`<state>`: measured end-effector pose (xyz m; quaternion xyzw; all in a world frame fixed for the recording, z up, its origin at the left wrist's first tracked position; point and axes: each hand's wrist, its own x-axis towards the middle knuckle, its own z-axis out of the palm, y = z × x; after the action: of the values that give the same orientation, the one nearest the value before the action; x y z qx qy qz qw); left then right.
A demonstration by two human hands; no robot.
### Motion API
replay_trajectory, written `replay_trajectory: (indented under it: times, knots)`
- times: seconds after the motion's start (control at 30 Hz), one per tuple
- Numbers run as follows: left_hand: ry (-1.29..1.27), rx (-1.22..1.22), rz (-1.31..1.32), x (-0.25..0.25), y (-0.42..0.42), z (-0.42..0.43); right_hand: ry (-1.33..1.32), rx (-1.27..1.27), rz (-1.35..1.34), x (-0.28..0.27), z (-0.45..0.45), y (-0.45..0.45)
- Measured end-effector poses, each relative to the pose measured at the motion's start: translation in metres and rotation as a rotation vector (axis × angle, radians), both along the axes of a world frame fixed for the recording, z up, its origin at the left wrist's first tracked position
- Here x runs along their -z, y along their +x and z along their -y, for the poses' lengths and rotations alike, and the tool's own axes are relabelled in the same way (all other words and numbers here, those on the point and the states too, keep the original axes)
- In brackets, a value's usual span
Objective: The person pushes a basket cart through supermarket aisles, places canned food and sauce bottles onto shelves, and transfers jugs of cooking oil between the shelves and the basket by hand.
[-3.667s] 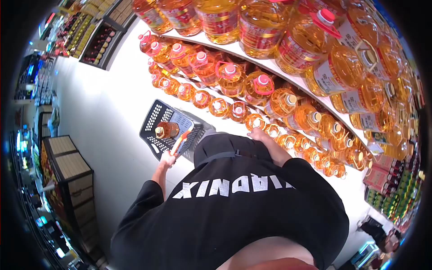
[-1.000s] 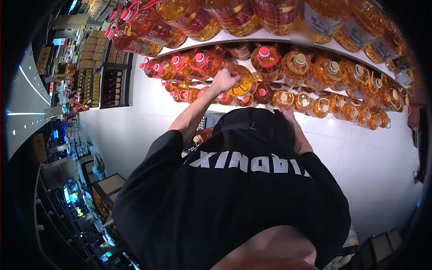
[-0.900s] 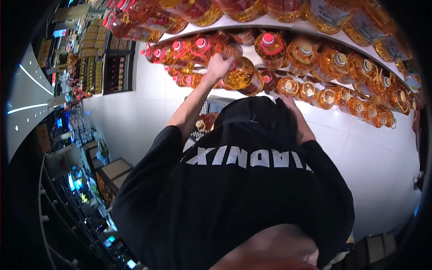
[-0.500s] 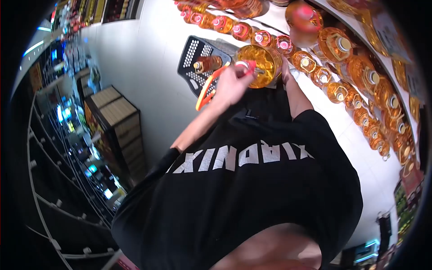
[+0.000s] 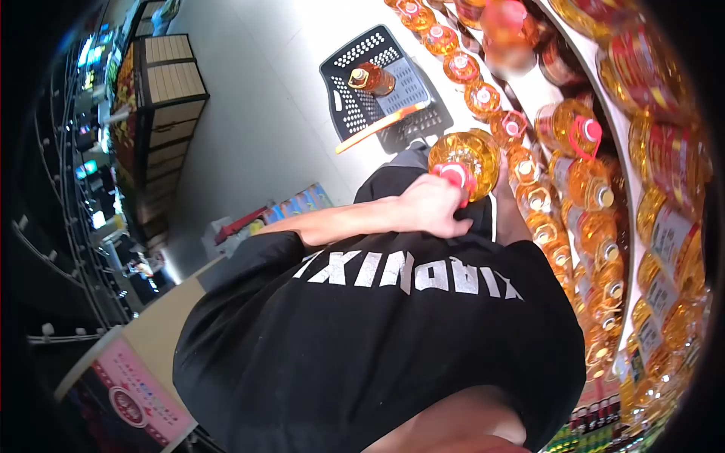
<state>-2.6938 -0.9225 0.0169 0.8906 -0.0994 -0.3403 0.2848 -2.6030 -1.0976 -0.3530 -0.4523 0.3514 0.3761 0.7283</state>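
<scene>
A large bottle of golden cooking oil (image 5: pixel 472 147) with a red cap and handle is held close to my body, just above my waist. My left hand (image 5: pixel 434 205) is closed at its red top. On the bottle's far right side is my right hand (image 5: pixel 504 175), mostly hidden behind it and gripping its side. A dark grey shopping basket (image 5: pixel 349 57) with an orange handle (image 5: pixel 381 127) stands on the floor just beyond. Inside the basket lies a smaller bottle of amber liquid (image 5: pixel 374 79) with a pale cap.
Shelves on the right carry rows of oil bottles (image 5: pixel 593 196), some red-capped, some pale-capped. One red-capped bottle (image 5: pixel 507 30) near the top is blurred. Pale floor (image 5: pixel 257 98) runs left of the basket, toward a slatted display stand (image 5: pixel 170 68). A pink sign (image 5: pixel 140 392) is at lower left.
My view has turned, and the basket appears farther to the right. The oil bottle is now nearer my chest, apart from the basket, with both hands still on it.
</scene>
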Motion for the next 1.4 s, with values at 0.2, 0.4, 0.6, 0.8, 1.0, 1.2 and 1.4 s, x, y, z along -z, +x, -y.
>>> replay_trajectory:
  times: [0.2,0.4,0.6,0.8,1.0,1.2,1.4]
  knots:
    - [-0.205,0.198,0.226,0.028,-0.009,-0.053,-0.087,-0.073,0.03,-0.025,-0.015,0.004]
    - [-0.255,0.201,0.491,0.028,0.001,-0.117,-0.171,-0.082,0.022,-0.049,-0.031,0.002]
    - [-0.301,-0.024,0.549,0.024,0.001,-0.16,-0.211,-0.133,-0.004,-0.065,-0.065,0.019]
    - [-0.269,-0.506,0.523,-0.009,0.034,-0.187,-0.145,-0.255,-0.061,-0.059,-0.133,0.068]
    - [-0.032,-0.912,0.316,-0.007,0.08,-0.228,0.039,-0.381,-0.142,-0.03,-0.247,0.118]
    - [-0.075,-1.085,0.172,0.033,0.067,-0.269,0.17,-0.455,-0.213,-0.024,-0.345,0.125]
    - [-0.083,-1.08,0.105,0.099,0.05,-0.313,0.28,-0.608,-0.246,0.03,-0.36,0.076]
